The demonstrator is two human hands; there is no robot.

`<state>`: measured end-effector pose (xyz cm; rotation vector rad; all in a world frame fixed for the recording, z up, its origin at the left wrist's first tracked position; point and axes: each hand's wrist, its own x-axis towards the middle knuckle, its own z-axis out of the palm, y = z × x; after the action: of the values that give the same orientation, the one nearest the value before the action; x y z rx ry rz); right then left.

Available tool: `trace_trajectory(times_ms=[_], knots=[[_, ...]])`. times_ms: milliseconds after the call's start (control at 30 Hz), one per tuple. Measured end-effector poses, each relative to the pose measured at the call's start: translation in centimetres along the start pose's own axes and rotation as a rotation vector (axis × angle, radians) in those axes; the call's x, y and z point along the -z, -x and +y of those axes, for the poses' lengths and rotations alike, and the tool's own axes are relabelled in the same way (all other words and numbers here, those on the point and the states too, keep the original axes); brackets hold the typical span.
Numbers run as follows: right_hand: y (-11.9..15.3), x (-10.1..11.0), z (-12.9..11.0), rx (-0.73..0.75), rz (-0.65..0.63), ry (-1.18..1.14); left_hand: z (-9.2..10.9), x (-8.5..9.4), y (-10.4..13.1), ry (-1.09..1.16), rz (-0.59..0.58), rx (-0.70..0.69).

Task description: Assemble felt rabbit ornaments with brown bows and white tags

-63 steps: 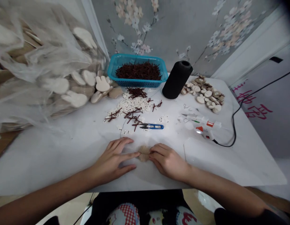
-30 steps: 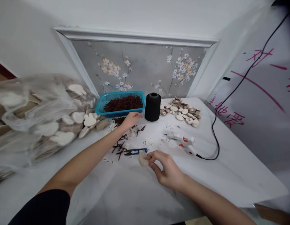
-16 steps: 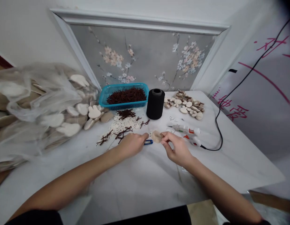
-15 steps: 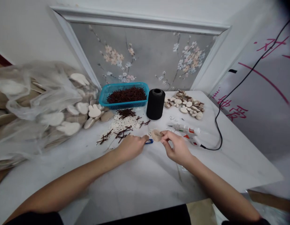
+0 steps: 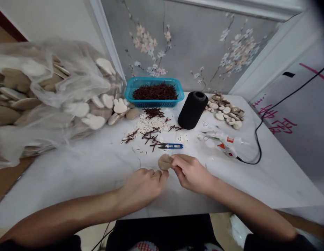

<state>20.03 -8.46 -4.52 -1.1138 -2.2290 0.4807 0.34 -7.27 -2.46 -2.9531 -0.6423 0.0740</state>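
Note:
My right hand (image 5: 190, 170) pinches a beige padded fabric piece (image 5: 164, 162) with a rounded body. The piece's narrow end sits between my right thumb and forefinger. My left hand (image 5: 146, 184) is closed, its thumb and finger tips at the lower edge of the piece. Whether they hold something small is hidden. Beyond the hands lie blue-handled thread snips (image 5: 175, 146), apart from both. Dark brown cord bows (image 5: 150, 134) and a spread of tiny white pieces (image 5: 151, 123) are behind the snips.
A blue basket (image 5: 154, 102) of brown bows stands at the back beside a black thread cone (image 5: 192, 111). Rabbit-head pads (image 5: 228, 113) are piled at back right. A glue gun (image 5: 227, 142) with a black cord lies at right. A clear bag (image 5: 70, 87) of pads fills the left.
Both hands have come nearer to me with the beige piece, leaving the thread snips in full view. The camera view has also shifted and tilted.

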Motion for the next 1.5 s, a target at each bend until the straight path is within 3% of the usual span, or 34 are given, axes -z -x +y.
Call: trace_trajectory(times_ms=[333, 467, 633, 800, 933, 1000, 1100, 1167, 1233, 1300, 1367, 1500], knots=[[2.4, -0.2, -2.7, 0.010, -0.012, -0.032, 2.2, 0.4, 2.4, -0.034, 0.203, -0.096], [3.0, -0.4, -3.1, 0.041, -0.025, -0.054, 2.0, 0.9, 2.7, 0.013, 0.249, -0.135], [3.5, -0.7, -3.6, 0.101, -0.003, -0.125, -0.5, 1.3, 1.1, 0.291, 0.167, -0.098], [4.0, -0.7, -4.0, 0.177, 0.131, -0.189, -2.4, 0.6, -1.4, 0.565, 0.186, 0.036], [4.3, -0.7, -4.1, 0.210, 0.203, -0.211, -2.0, -1.7, -1.9, 0.914, 0.053, 0.159], [4.3, -0.8, -4.1, 0.215, 0.241, -0.237, -0.9, -3.2, -1.0, 1.007, 0.050, 0.132], [4.4, -1.3, -3.6, 0.175, 0.285, -0.255, 1.5, -4.2, 1.6, 0.802, 0.270, -0.048], [4.5, -1.7, -3.3, 0.155, 0.262, -0.233, 2.7, -3.6, 3.3, 0.568, 0.417, -0.167], [4.7, -2.1, -3.1, 0.178, 0.200, -0.197, 2.8, -2.1, 4.1, 0.393, 0.475, -0.260], [4.8, -2.3, -3.1, 0.222, 0.138, -0.174, 1.7, -0.6, 3.6, 0.313, 0.440, -0.281], [4.8, -2.1, -3.4, 0.258, 0.104, -0.178, -0.1, 0.2, 2.1, 0.392, 0.282, -0.210], [4.3, -1.1, -3.7, 0.258, 0.179, -0.251, -2.0, -1.2, -0.7, 0.673, 0.142, 0.000]])
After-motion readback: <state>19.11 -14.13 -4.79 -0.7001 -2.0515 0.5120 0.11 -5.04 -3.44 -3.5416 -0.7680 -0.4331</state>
